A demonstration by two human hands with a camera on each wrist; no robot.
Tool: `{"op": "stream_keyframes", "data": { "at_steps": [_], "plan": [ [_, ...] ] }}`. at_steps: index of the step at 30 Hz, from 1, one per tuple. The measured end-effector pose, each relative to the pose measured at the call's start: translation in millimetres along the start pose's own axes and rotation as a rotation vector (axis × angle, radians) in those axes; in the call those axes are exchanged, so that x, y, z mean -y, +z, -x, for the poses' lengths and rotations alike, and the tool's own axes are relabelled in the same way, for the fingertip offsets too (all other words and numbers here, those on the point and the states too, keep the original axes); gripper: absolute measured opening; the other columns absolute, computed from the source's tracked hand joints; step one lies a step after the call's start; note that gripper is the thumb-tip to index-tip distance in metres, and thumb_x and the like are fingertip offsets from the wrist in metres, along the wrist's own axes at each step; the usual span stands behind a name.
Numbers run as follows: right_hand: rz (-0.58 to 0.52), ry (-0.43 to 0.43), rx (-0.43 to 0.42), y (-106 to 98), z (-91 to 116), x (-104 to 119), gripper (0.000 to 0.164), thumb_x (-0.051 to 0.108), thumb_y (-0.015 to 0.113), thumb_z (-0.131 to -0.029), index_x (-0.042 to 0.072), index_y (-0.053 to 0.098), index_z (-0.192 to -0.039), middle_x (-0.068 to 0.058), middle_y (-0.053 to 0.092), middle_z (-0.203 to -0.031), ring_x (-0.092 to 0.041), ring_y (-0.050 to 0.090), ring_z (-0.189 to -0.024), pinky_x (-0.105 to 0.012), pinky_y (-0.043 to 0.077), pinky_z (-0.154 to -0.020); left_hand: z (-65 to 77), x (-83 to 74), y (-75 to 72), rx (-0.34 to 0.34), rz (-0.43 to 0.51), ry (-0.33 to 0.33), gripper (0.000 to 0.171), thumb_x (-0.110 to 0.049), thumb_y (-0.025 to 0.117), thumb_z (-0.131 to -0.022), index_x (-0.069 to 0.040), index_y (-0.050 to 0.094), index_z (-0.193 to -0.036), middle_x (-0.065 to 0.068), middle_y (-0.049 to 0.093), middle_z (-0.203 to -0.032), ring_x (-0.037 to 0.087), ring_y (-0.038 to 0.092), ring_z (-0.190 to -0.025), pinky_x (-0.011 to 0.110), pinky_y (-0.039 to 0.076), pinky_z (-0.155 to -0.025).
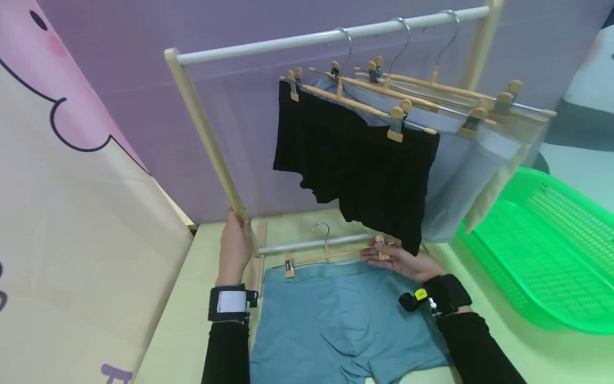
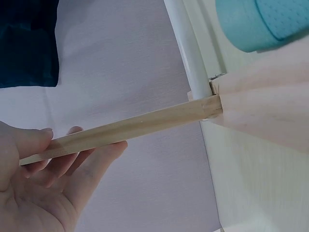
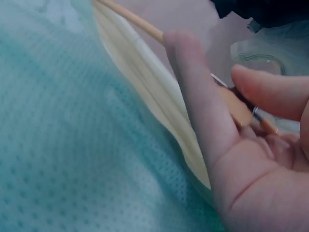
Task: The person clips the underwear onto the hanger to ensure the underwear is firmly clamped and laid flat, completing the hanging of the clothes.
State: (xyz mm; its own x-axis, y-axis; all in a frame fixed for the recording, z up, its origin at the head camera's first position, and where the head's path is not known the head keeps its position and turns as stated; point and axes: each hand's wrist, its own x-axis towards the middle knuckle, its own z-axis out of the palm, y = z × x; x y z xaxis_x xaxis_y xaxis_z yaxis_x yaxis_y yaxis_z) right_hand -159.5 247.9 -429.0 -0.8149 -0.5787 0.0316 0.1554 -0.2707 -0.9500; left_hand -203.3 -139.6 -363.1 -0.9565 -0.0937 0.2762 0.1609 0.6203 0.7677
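My left hand (image 1: 234, 248) grips the slanting wooden post (image 1: 206, 133) of a clothes rack; in the left wrist view its thumb and fingers lie on opposite sides of that post (image 2: 140, 123). My right hand (image 1: 408, 263) holds a wooden clip hanger (image 1: 328, 255) by its right end, at the clip (image 1: 382, 248). The right wrist view shows one finger stretched along the waistband and the thumb near the clip (image 3: 235, 107). Teal boxer briefs (image 1: 331, 314) hang from the hanger, spread across the table side, with the left clip (image 1: 289, 266) on their waistband.
Black shorts (image 1: 355, 154), light grey-blue shorts (image 1: 448, 165) and a beige garment hang on clip hangers from the white top rail (image 1: 259, 47). A lower white rail (image 1: 307, 244) runs behind the teal briefs. At the right sits a green plastic basket (image 1: 518, 288).
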Motion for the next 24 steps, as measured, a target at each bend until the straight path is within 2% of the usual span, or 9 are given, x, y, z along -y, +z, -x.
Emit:
{"op": "stream_keyframes", "data": {
  "at_steps": [6,9,12,15,19,21,24],
  "plan": [
    [0.04,-0.006,-0.098,-1,2,0,0.019,0.004,0.029,-0.109,-0.006,0.037,-0.123,-0.013,0.067,-0.123,-0.018,0.064,-0.117,-0.031,0.048,-0.102,1.0,-1.0,-0.9,0.012,0.01,-0.012,0.034,-0.016,0.04,-0.107,0.001,0.036,-0.137,0.03,0.058,-0.122,0.045,0.063,-0.104,0.054,0.056,-0.08],
    [0.144,-0.001,-0.147,-2,4,0,0.026,0.006,0.032,-0.109,-0.01,0.032,-0.13,-0.021,0.062,-0.128,-0.019,0.064,-0.117,-0.033,0.048,-0.101,2.2,-1.9,-1.4,0.021,0.005,-0.026,0.035,-0.017,0.04,-0.108,0.001,0.036,-0.138,0.03,0.057,-0.125,0.045,0.062,-0.107,0.054,0.056,-0.082],
    [0.307,0.013,-0.208,-1,8,-1,0.041,0.008,0.037,-0.108,-0.013,0.024,-0.14,-0.032,0.053,-0.133,-0.018,0.065,-0.114,-0.034,0.05,-0.099,3.2,-2.9,-1.5,0.025,-0.013,-0.042,0.036,-0.019,0.04,-0.108,0.002,0.038,-0.137,0.03,0.056,-0.127,0.044,0.062,-0.109,0.053,0.056,-0.082],
    [0.398,0.025,-0.287,1,11,-1,0.048,0.01,0.044,-0.107,-0.013,0.025,-0.144,-0.033,0.052,-0.13,-0.017,0.068,-0.107,-0.034,0.054,-0.094,4.2,-4.0,-1.2,0.014,-0.055,-0.052,0.036,-0.019,0.043,-0.107,0.005,0.042,-0.133,0.03,0.059,-0.121,0.043,0.064,-0.102,0.051,0.057,-0.078],
    [0.425,0.056,-0.378,2,10,-1,0.046,0.016,0.052,-0.104,-0.011,0.036,-0.137,-0.028,0.056,-0.124,-0.019,0.071,-0.101,-0.034,0.057,-0.087,6.4,-6.3,0.0,0.008,-0.144,-0.075,0.042,-0.022,0.051,-0.104,0.009,0.042,-0.131,0.029,0.06,-0.11,0.043,0.066,-0.091,0.05,0.056,-0.071],
    [0.435,0.076,-0.394,3,9,0,0.047,0.017,0.053,-0.103,-0.011,0.035,-0.138,-0.03,0.054,-0.126,-0.021,0.071,-0.101,-0.033,0.058,-0.085,8.3,-7.6,0.6,0.032,-0.203,-0.096,0.049,-0.025,0.053,-0.103,0.011,0.038,-0.133,0.03,0.059,-0.11,0.045,0.066,-0.089,0.052,0.055,-0.07],
    [0.455,0.086,-0.382,4,8,4,0.056,0.015,0.053,-0.103,-0.009,0.026,-0.146,-0.034,0.047,-0.133,-0.027,0.07,-0.104,-0.032,0.058,-0.084,11.2,-10.4,1.3,0.111,-0.277,-0.148,0.058,-0.028,0.053,-0.102,0.015,0.032,-0.134,0.034,0.058,-0.111,0.046,0.066,-0.087,0.053,0.055,-0.069]
  ]
}}
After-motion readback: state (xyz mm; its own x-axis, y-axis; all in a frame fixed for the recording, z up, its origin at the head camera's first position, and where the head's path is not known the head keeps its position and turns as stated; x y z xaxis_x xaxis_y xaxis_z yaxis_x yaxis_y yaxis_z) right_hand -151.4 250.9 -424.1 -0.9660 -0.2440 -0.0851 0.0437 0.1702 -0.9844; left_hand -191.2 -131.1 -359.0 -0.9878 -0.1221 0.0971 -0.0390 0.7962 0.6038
